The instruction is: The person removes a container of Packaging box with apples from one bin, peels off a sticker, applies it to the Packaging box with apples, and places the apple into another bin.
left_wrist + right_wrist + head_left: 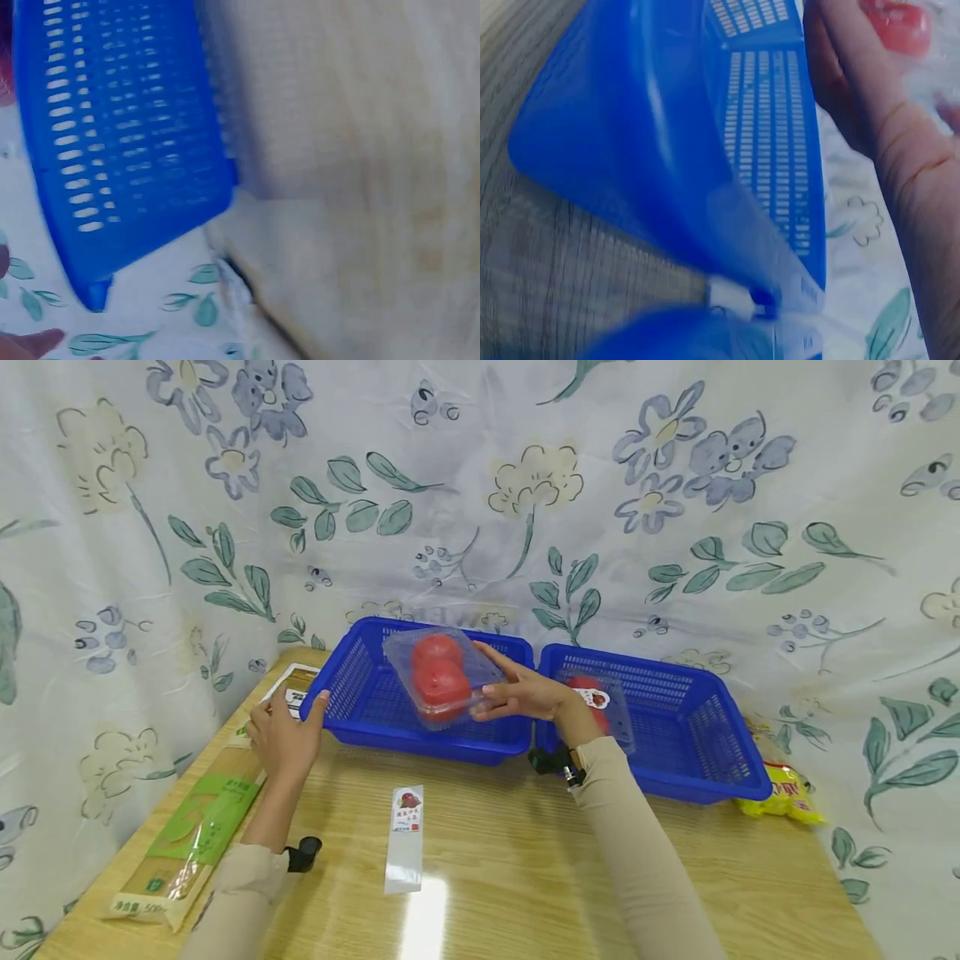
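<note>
- A long flat plastic packet with a green label lies left of the blue rectangular slotted plastic basket, and running in front of it too; if the left basket were dragged that way, it would probably ruck the film
- The bare left hand is at the left basket's left end, thumb and fingers spread apart; I cannot tell whether it touches the rim, so a knock there might meet little resistance and the basket could slide
- A narrow pale strip with a red-fruit label lies in front of the left basket; being thin and light, it could be swept askew by a passing sleeve
- The clear plastic box with two round red tomatoes inside is tilted over the left basket's opening; whether it touches the floor below is unclear, and the tomatoes may roll to the low end and unbalance it
- The bare right hand pinches the box at its right side only; with that one-sided hold, the thin plastic might flex or twist loose
- A second blue slotted plastic basket, right of the left basket, holds another clear tomato box below the right forearm; a dipping wrist could bump its rim
</note>
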